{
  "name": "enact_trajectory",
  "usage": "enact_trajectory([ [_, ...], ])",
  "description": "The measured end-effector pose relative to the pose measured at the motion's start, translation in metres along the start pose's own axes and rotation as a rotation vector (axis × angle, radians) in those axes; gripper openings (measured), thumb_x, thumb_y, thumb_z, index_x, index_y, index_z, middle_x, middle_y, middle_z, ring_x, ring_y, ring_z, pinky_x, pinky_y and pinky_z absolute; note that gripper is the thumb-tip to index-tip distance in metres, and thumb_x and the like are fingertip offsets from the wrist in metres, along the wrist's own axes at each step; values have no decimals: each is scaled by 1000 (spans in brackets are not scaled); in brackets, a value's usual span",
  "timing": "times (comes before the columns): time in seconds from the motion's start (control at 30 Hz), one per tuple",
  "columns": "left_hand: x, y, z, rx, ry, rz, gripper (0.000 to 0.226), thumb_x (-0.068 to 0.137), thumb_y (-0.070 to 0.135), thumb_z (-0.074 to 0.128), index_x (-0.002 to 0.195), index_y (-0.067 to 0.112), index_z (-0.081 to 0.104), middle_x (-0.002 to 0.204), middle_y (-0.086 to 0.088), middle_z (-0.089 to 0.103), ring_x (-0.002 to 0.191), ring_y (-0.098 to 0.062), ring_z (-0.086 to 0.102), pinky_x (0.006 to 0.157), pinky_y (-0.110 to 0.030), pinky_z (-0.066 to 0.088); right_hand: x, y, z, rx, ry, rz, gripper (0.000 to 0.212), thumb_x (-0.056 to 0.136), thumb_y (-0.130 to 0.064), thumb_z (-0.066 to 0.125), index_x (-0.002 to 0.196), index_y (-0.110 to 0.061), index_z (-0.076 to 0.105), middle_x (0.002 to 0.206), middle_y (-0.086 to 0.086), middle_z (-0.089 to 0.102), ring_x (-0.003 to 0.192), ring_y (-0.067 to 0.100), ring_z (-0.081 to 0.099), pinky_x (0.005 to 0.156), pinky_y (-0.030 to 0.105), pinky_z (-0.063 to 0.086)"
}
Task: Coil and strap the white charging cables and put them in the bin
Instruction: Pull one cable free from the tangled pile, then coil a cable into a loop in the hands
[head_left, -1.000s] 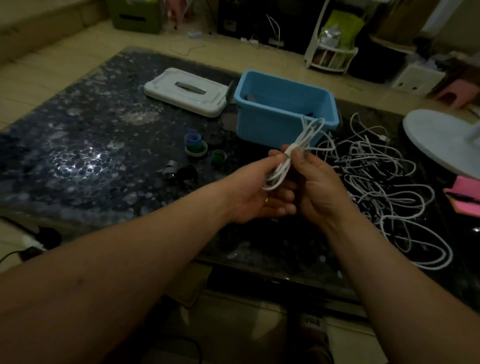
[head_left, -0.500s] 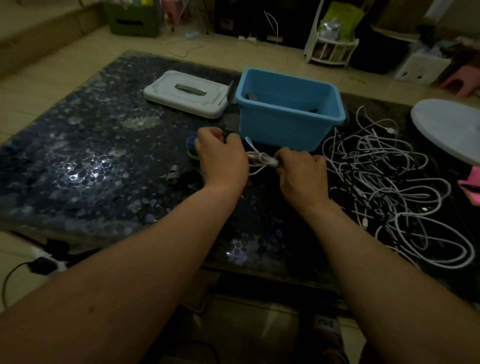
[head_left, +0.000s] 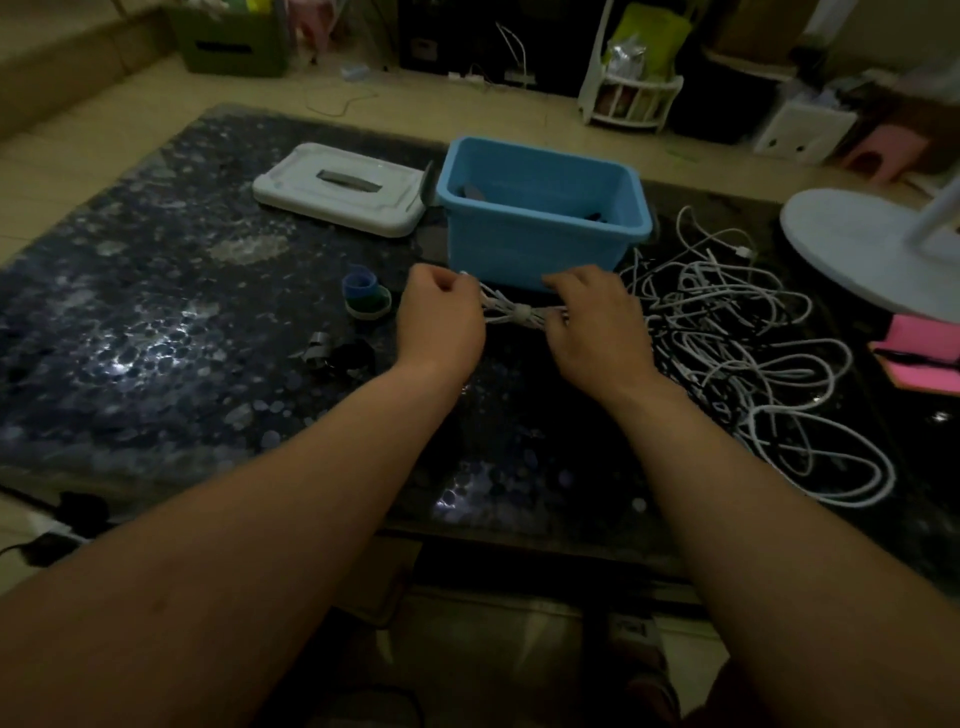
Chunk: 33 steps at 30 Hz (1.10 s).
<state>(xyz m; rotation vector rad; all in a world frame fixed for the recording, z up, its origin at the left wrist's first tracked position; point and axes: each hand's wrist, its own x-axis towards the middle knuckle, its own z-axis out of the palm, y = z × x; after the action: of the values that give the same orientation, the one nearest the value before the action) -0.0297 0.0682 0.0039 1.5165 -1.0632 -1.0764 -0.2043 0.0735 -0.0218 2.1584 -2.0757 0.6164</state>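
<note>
A coiled white cable bundle (head_left: 514, 313) lies across the dark table just in front of the blue bin (head_left: 540, 244), cinched at its middle by a pale strap. My left hand (head_left: 441, 317) grips its left end with curled fingers. My right hand (head_left: 597, 322) holds the right end, fingers bent over it. A tangled heap of loose white cables (head_left: 737, 353) spreads over the table to the right of my right hand. The bin stands open, with dark items inside.
The bin's white lid (head_left: 340, 188) lies to its left. Rolls of blue and green strap tape (head_left: 366, 297) and black and grey rolls (head_left: 337, 356) sit left of my hands. A white round fan base (head_left: 872, 249) and pink notepad (head_left: 919, 348) stand right.
Both hands lowered the bundle from mid-air to the table in front of the bin. They have since moved apart along it, and the strap around its middle now shows.
</note>
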Motion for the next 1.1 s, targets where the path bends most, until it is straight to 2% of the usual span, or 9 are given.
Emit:
enact_trajectory([
  [0.13,-15,4,16,21,-141,14,8,97,25,56,101,18,57,100,-9,66,89,-26,66,78,-42,54,-14,27,-33,51,-19,34,34,99,-25,59,129,-15,72,128,14,66,121,35,59,105,45,48],
  [0.27,-46,0,41,141,-302,108,10,92,23,60,101,19,58,96,-10,68,89,-31,70,79,-47,58,-37,58,-70,95,-79,148,27,103,-29,56,119,-21,76,121,4,73,113,24,65,94,32,47],
  [0.37,-72,-15,57,353,-552,236,8,96,18,64,102,14,67,83,-1,68,75,-18,64,68,-34,51,-56,75,-91,109,-135,179,23,102,-30,58,107,-23,79,107,0,77,100,21,69,85,31,49],
  [0.43,-89,-25,63,539,-675,351,10,96,19,66,105,15,69,82,10,64,80,-13,62,74,-24,44,-68,81,-103,105,-246,183,20,101,-30,61,101,-22,79,96,-2,76,91,19,69,80,30,50],
  [0.6,-106,-22,64,635,-683,361,4,99,25,64,102,24,65,93,7,66,89,-16,65,75,-28,47,-97,88,-112,-14,-518,160,7,91,-26,75,96,-30,78,95,-8,72,97,16,69,88,33,56],
  [0.73,-112,-8,58,623,-665,364,6,101,28,63,103,23,66,92,3,69,85,-16,67,70,-31,50,-110,86,-100,-191,-647,140,18,88,-28,73,104,-32,65,112,-3,67,103,23,64,83,38,53],
  [0.8,-115,-6,51,616,-671,365,5,101,29,63,102,24,66,91,2,71,83,-16,69,69,-31,53,-113,87,-93,-234,-647,132,21,90,-20,68,107,-25,57,118,4,63,107,29,62,80,38,47],
  [0.9,-117,-3,38,612,-693,346,4,101,28,62,100,26,65,91,1,73,82,-18,72,60,-30,52,-115,89,-89,-267,-606,149,18,93,-18,63,110,-22,63,120,6,66,109,31,64,82,39,49],
  [1.1,-107,20,12,578,-661,362,4,101,29,64,101,25,66,92,0,73,83,-18,72,84,-46,61,-96,78,-125,12,-291,189,12,96,-34,70,107,-36,75,105,-9,73,97,16,68,80,35,53],
])
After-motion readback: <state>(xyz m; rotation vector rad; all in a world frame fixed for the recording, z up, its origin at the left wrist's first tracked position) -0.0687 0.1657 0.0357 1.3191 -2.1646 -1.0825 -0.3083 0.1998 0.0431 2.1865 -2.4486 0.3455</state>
